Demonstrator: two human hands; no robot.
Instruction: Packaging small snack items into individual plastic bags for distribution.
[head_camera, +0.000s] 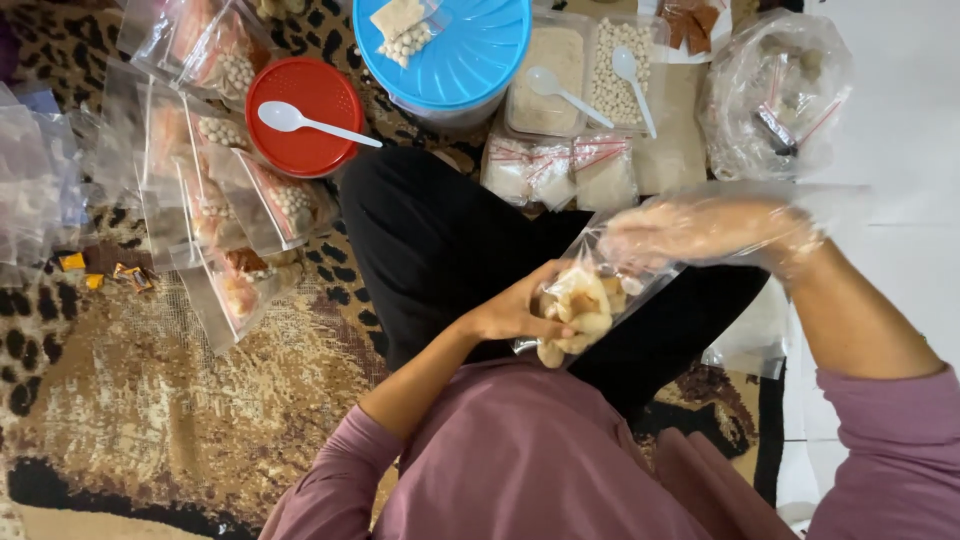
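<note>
My left hand (515, 312) grips a clear plastic bag (590, 295) partly filled with pale snack pieces, held over my black-trousered lap. My right hand (700, 232) wears a thin clear plastic glove and hovers at the bag's open top, fingers pointing left and loosely apart. I cannot tell whether it holds any pieces.
Several filled snack bags (225, 190) lie on the leopard-print mat at the left. A red lid with a white spoon (300, 118) and a blue-lidded tub (455, 50) sit ahead. Two trays with spoons (590, 75), small powder sachets (560, 170) and a large clear bag (775, 95) lie at the right.
</note>
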